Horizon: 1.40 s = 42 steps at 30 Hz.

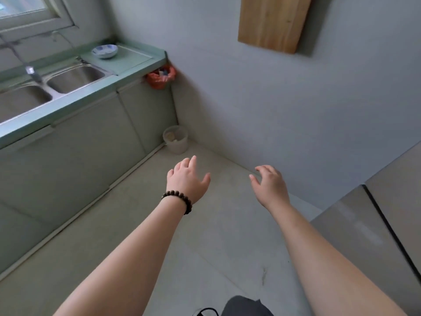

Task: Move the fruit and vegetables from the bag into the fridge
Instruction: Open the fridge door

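Small kitchen, pale floor, grey wall; both hands out in front, empty.

Left hand, fingers spread, nothing held; dark bead bracelet at wrist. Right hand, fingers loosely curled, apart, nothing held, level with left. Fridge, doors closed, right of and nearer than right hand. Small bin on floor just beyond left hand, in the corner. Green counter with double sink far left; bowl on counter; orange bag hanging off counter end, contents unclear. Wooden board on wall above.
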Available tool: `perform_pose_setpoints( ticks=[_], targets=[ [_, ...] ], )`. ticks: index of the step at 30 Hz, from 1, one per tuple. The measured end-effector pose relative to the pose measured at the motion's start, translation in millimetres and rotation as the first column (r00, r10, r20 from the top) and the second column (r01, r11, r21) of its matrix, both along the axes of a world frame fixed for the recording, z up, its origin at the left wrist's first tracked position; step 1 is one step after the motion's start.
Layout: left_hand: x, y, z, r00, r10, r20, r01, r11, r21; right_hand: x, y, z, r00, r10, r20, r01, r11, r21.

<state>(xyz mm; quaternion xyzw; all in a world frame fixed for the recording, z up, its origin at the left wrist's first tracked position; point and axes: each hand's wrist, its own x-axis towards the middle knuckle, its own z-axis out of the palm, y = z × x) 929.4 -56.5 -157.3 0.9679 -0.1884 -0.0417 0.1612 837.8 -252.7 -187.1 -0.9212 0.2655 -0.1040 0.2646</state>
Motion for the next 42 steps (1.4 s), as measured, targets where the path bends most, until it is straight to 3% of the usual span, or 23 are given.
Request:
perform_pose_setpoints(
  ticks=[10, 18, 30, 36, 42],
  targets=[
    [94.2, -140.9, -1.5, 0.943, -0.332, 0.040, 0.333, 0.942, -0.043, 47.0, -98.6, 7.6, 0.959, -0.280, 0.037, 0.281, 0.959, -0.044],
    [160.9, -300.4, 26.7, 0.792, -0.600, 0.111, 0.605, 0.796, -0.008, 82.4, -214.9, 25.4, 0.865, -0.492, 0.099, 0.497, 0.867, -0.033],
    [125.3, -486.2, 48.0, 0.415, -0.901, 0.128, 0.909, 0.416, -0.018, 42.7, -296.8, 47.3, 0.672, -0.737, 0.076, 0.740, 0.662, -0.118],
    [92.7, -539.4, 48.7, 0.213, -0.969, 0.124, 0.977, 0.208, -0.052, 7.6, -305.7, 60.2, 0.494, -0.865, 0.086, 0.868, 0.484, -0.113],
    [79.6, -585.4, 58.2, 0.002, -0.990, 0.143, 0.998, -0.007, -0.064, 17.4, -300.8, 78.3, 0.392, -0.912, 0.121, 0.917, 0.376, -0.131]
  ],
)
